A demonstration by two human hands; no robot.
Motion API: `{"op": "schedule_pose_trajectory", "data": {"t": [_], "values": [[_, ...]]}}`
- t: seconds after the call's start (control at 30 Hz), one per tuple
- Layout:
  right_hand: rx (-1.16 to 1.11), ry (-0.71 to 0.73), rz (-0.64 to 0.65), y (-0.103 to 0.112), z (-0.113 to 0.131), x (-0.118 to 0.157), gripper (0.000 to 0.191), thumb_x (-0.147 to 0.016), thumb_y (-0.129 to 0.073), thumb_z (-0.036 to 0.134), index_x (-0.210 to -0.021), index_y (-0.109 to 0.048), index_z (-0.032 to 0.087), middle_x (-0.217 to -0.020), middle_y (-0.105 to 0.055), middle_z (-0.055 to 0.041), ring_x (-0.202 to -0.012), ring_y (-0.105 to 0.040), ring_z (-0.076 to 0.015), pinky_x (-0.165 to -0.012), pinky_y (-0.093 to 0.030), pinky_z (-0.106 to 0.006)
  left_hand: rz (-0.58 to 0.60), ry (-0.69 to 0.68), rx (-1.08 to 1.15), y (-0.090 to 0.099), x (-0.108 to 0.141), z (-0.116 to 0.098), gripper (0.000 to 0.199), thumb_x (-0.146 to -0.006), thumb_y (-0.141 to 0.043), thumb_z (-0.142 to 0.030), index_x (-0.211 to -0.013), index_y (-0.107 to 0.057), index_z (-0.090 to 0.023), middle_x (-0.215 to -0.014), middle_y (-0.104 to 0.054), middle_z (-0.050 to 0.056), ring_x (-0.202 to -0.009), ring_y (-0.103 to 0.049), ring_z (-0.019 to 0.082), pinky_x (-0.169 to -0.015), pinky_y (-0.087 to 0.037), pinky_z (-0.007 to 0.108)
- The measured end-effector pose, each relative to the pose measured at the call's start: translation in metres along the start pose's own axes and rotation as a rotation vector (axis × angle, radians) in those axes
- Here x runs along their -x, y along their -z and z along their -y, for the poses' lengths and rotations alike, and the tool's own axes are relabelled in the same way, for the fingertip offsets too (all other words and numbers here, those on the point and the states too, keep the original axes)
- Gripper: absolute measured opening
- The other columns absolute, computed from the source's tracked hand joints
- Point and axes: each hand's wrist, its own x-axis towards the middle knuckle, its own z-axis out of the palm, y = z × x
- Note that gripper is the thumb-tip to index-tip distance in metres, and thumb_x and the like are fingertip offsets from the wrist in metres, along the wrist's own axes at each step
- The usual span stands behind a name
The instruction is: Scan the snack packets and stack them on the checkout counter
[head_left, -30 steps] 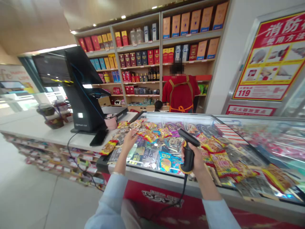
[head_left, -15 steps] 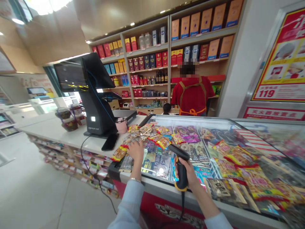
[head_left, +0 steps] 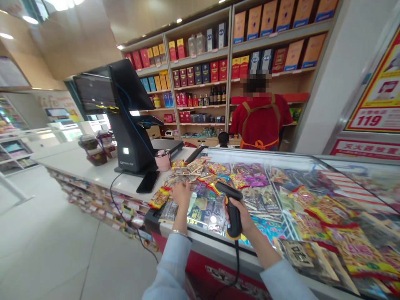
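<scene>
My right hand (head_left: pixel 244 216) is wrapped round the handle of a black and yellow barcode scanner (head_left: pixel 233 220), its head tilted up and to the left over the glass top. A cord hangs from the handle. At the left end of the glass, my left hand (head_left: pixel 181 193) rests on a pile of small snack packets (head_left: pixel 195 168). Its fingers are bent, and what they hold, if anything, is hidden. Beside that hand lie a red and yellow snack packet (head_left: pixel 160 197) and flat clear-grey packets (head_left: pixel 169 211).
A black checkout terminal (head_left: pixel 133 137), a phone (head_left: pixel 148 182) and a pink cup (head_left: pixel 163 161) stand or lie on the white counter (head_left: pixel 70 160). More snack packets (head_left: pixel 353 246) cover the right of the glass-topped freezer (head_left: pixel 206 236). A person in red (head_left: pixel 261 121) faces the shelves behind.
The view has swung slightly left. My left hand's fingers have drawn in closer on the packets. The scanner in my right hand has moved a little up and left.
</scene>
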Motion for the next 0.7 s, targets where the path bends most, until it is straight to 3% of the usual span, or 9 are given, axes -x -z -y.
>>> {"op": "schedule_pose_trajectory", "data": {"t": [0.23,0.4,0.53,0.7], "values": [[-0.043,-0.007,-0.008,0.002,-0.001,0.000,0.032,-0.072,-0.073,0.047,-0.078,-0.065,0.016,-0.061,-0.062,-0.0001,-0.039,-0.051,-0.0101,-0.032,-0.044,-0.021,0.062,-0.208,0.241,0.013,0.008,-0.015,0.029,-0.092,-0.040,-0.035,-0.075,-0.059,-0.020,-0.082,-0.058,0.008,-0.078,-0.057,0.023,-0.076,-0.046,0.036],[-0.035,-0.021,-0.005,0.000,0.001,0.001,0.032,-0.073,-0.072,0.046,-0.077,-0.065,0.016,-0.061,-0.062,-0.0001,-0.039,-0.051,-0.0103,-0.034,-0.045,-0.022,0.098,-0.316,0.407,0.021,0.017,-0.020,0.030,-0.094,-0.037,-0.039,-0.079,-0.056,-0.022,-0.082,-0.058,0.006,-0.074,-0.059,0.019,-0.069,-0.047,0.031],[-0.008,-0.016,0.010,0.001,0.000,0.001,0.031,-0.074,-0.071,0.046,-0.075,-0.065,0.015,-0.057,-0.061,-0.0004,-0.037,-0.050,-0.0102,-0.033,-0.044,-0.021,0.186,-0.264,0.476,0.020,0.021,-0.019,0.028,-0.094,-0.039,-0.043,-0.085,-0.056,-0.022,-0.071,-0.064,0.003,-0.067,-0.064,0.019,-0.066,-0.047,0.030],[0.007,-0.043,0.028,0.002,-0.002,0.001,0.030,-0.073,-0.071,0.045,-0.075,-0.064,0.016,-0.058,-0.062,-0.0001,-0.036,-0.051,-0.0103,-0.032,-0.044,-0.021,0.158,-0.093,0.600,0.019,0.021,-0.015,0.030,-0.093,-0.041,-0.048,-0.086,-0.055,-0.023,-0.067,-0.068,0.001,-0.063,-0.069,0.019,-0.063,-0.049,0.028]]}}
